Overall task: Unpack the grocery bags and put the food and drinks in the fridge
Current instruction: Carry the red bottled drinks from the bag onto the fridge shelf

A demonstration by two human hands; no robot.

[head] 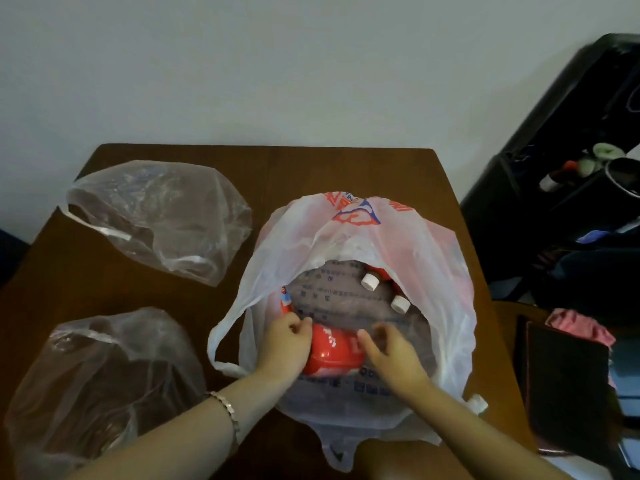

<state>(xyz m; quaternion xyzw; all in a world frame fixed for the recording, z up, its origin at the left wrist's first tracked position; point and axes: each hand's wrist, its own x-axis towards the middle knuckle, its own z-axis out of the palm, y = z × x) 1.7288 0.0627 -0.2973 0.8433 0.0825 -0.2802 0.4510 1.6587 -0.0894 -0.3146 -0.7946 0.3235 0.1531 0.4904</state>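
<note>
Table (311, 168): brown wood by a pale wall; two clear bags (159, 216) (100, 375) at left.
Grocery bag (346, 230): mid-table, mouth open (white-capped bottles (370, 281) inside).
Left hand (285, 344): curled fingers seemingly pinch grey film (339, 299) beside red pack (332, 351).
Right hand (391, 351): curled inside the bag; grip unclear.

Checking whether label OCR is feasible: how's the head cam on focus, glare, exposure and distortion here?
Head view: soft overall, print on the inner bag unreadable. Head view: specular streaks on the far clear bag, no blown-out areas. Head view: dim, even light; the black shelf at right is crushed dark and leans from wide-angle distortion.
</note>
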